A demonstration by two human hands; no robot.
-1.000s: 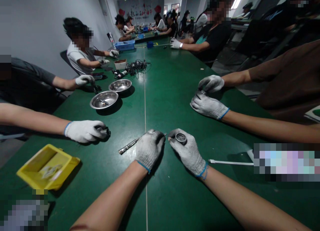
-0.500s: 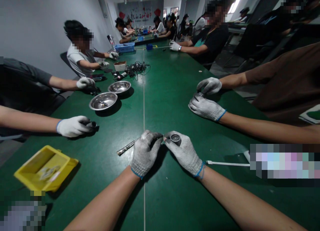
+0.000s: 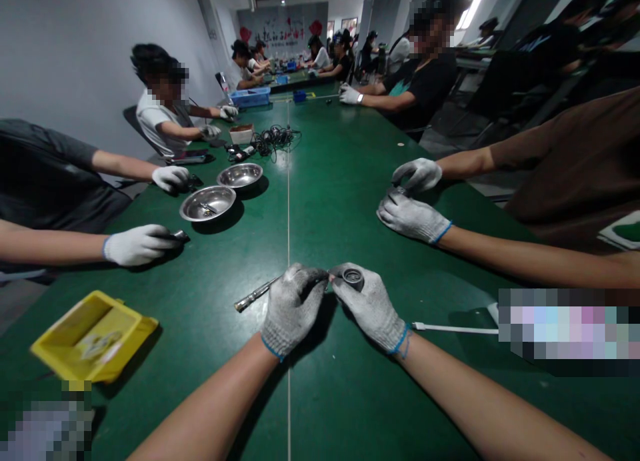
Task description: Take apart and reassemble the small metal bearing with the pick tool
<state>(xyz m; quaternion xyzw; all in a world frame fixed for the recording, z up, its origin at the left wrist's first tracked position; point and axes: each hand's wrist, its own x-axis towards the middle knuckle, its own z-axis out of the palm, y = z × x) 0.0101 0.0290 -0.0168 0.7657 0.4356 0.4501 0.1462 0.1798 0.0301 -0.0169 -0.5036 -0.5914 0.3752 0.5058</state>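
Fingertip work with both hands beside the dark round part [image 3: 353, 278]
The right hand [image 3: 369, 309] holds the dark round part in curled fingers; the left hand [image 3: 293, 311], just left of it, is closed to a pinch, contents too small to tell. For good control, hold the part firmly, brace the fingertips together and work low over the table [image 3: 340, 208]. Left of the part, a silver tool [image 3: 254, 297] runs behind the left hand; whether gripped cannot be told. Right of it lies a white cable [image 3: 455, 328]; far left, a yellow bin [image 3: 63, 334].
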